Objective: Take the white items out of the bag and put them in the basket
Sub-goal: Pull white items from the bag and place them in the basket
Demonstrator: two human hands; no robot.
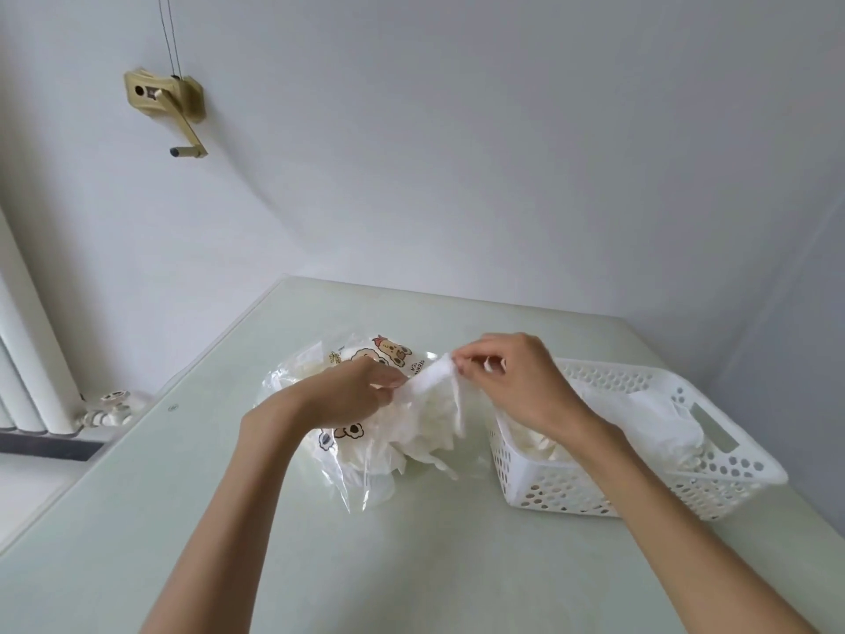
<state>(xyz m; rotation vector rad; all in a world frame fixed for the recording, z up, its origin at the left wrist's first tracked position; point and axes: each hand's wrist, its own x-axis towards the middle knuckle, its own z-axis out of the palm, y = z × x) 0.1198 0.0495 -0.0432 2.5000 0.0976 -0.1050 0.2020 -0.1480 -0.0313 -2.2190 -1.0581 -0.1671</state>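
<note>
Both forearms are bare from the frame's near edge onward, with no sleeve showing. The left hand (352,391) and right hand (516,382) wear nothing.

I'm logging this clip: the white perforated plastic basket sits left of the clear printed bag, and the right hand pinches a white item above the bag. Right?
Not quite. The head view shows the white perforated plastic basket to the right of the clear plastic bag with cartoon prints, not left. The rest holds: the right hand pinches a white item above the bag.
</note>
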